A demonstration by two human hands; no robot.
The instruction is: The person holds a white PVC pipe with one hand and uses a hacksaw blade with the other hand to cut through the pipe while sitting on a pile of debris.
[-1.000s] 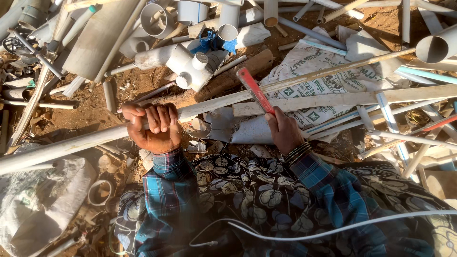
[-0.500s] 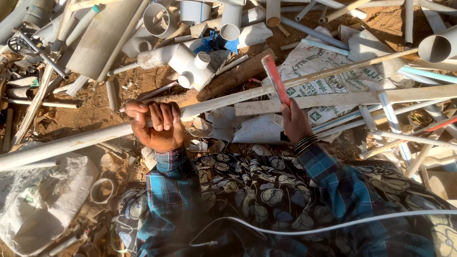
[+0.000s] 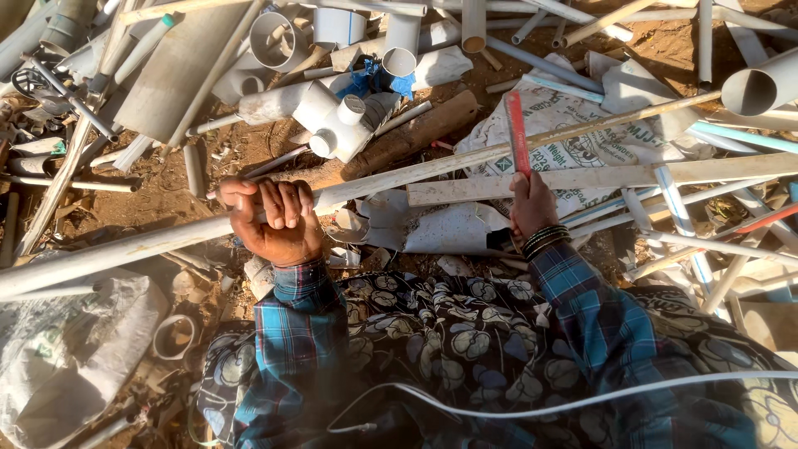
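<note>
We see our left hand (image 3: 274, 220) curled tight over a long white pipe (image 3: 399, 173), the fingers (image 3: 278, 202) pressed side by side and wrapped over the top, the knuckles toward us, with no gap between hand and pipe. The pipe runs across the frame from about 8 o'clock, low at the left edge, up to about 2 o'clock, where its thin far end crosses a printed sack (image 3: 573, 112).

Our right hand (image 3: 532, 204) is closed in a fist round the lower end of a red blade (image 3: 516, 133). We cannot tell its fingers apart, as only the back of the hand shows. The blade stands nearly upright, pointing to 12 o'clock, and crosses the pipe just above the fist, though we cannot tell whether it touches it. Dark bangles (image 3: 544, 241) ring that wrist, and a blue checked sleeve (image 3: 582, 308) covers the forearm.

A flat white strip (image 3: 598, 176) lies just right of the right hand, toward 3 o'clock. At 12 o'clock from the left hand sits a white pipe fitting (image 3: 341, 125) with capped stubs, and a brown log (image 3: 416, 133) lies beside it at 1 o'clock. More cut pipes lie scattered on the brown dirt. A thin white cable (image 3: 582, 399) loops across our patterned lap at 6 o'clock.
</note>
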